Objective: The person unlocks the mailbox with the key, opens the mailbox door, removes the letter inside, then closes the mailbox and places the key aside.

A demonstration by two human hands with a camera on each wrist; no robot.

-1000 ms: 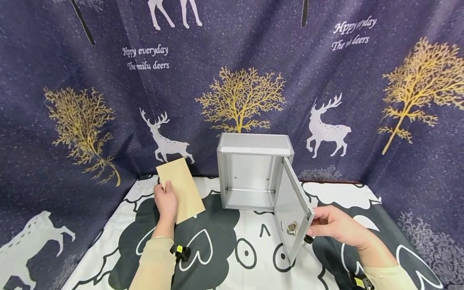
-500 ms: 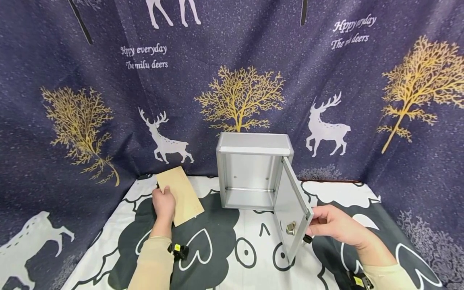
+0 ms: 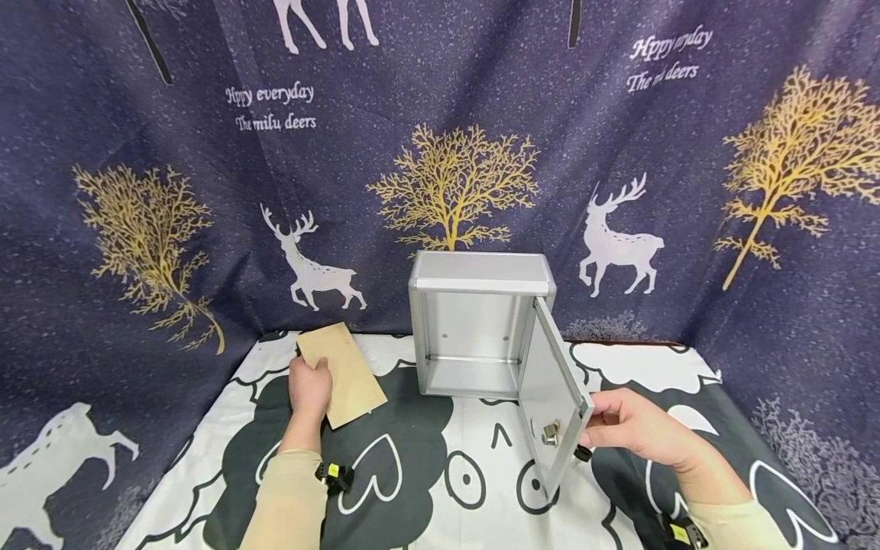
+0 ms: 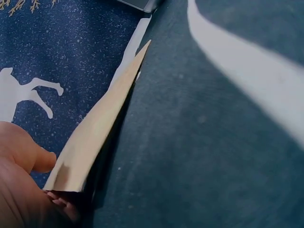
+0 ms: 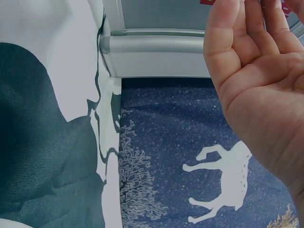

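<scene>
A tan envelope is held at its left edge by my left hand, low over the cloth. In the left wrist view, the thumb lies on top of the envelope and fingers are beneath it, with a dark gap under the near end. Right of it stands a grey metal lockable box, its front facing me and its interior bare. The box's door is swung out on the right side, with a lock on it. My right hand grips the door's outer edge; its fingertips are partly hidden.
A patterned black and white cloth covers the table. Behind the box hangs a dark blue curtain with deer and trees. Small black key-like piece hangs at the door's outer face, near my right thumb.
My left hand has lowered the envelope towards the cloth, and it lies flatter than before. The right hand and the box's door have stayed in place.
</scene>
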